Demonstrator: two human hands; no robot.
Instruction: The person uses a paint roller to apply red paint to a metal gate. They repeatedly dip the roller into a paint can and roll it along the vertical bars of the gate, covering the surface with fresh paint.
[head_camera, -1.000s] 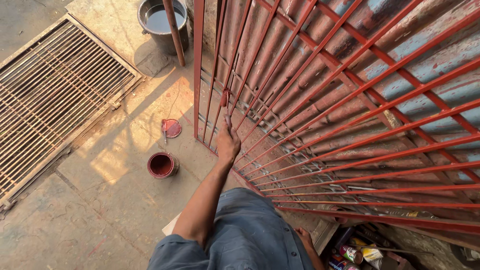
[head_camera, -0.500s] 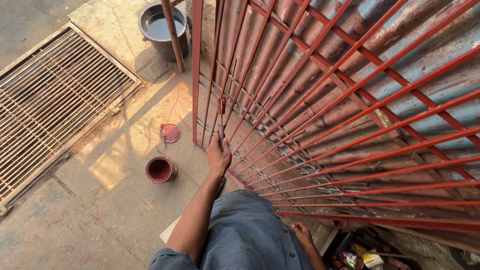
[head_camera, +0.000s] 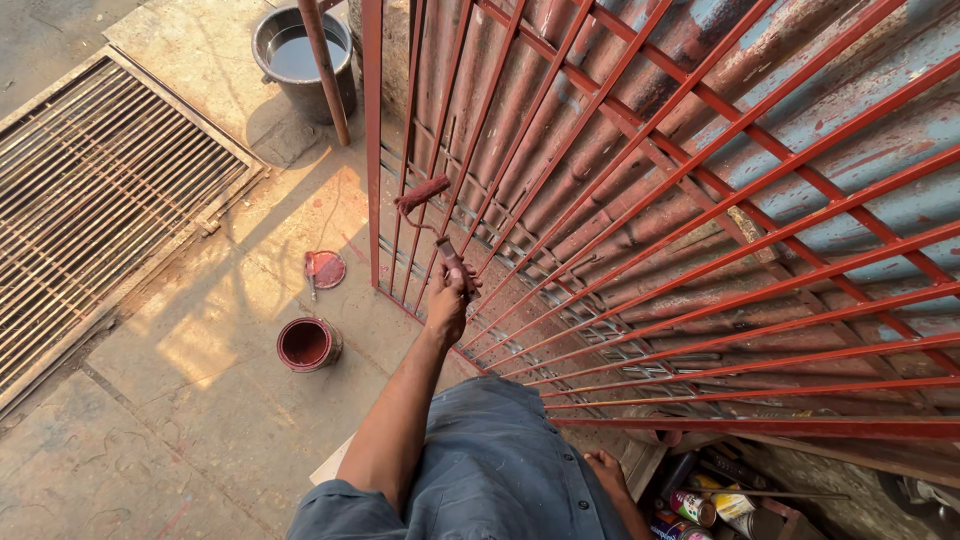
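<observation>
One small paint roller (head_camera: 425, 195), coated red, lies against the bars of the red metal grille (head_camera: 640, 200). The left hand (head_camera: 447, 300) has its grip wrapped around the roller's handle. The right hand (head_camera: 607, 470) rests low by the grille's bottom rail; I cannot tell its grip. On the concrete floor (head_camera: 180, 430) stand one open paint can (head_camera: 306, 343), one lid (head_camera: 325, 269) and one bucket (head_camera: 300, 55).

Colourful labelled cans (head_camera: 700, 508), bottom right
</observation>
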